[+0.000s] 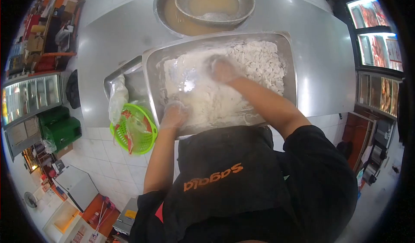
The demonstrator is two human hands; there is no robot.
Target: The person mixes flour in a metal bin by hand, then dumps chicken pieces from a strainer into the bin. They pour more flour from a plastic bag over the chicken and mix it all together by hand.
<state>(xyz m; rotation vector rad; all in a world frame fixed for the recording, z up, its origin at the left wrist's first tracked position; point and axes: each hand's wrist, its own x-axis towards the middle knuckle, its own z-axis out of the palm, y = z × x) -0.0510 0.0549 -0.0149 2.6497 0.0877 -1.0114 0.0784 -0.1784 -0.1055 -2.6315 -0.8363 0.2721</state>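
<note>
A large steel tray (145, 76) holds white flour (207, 102), with lumpy floured pieces (259, 63) heaped along its right side. My left hand (175, 113), in a clear plastic glove, is at the tray's near left corner. Its fingertips are down at the flour, and their shape does not show clearly. Over the middle of the flour, toward the far side, is my right hand (221, 69), also gloved in clear plastic. Motion smears its fingers, so I cannot make out whether they hold anything.
Beyond the tray stands a round metal basin (162, 16) of cloudy liquid, with a mesh strainer (250, 9) in it. A smaller steel tray (137, 76), a plastic bag (117, 98) and a green basket (149, 145) are on the left. All are at the steel table (322, 65).
</note>
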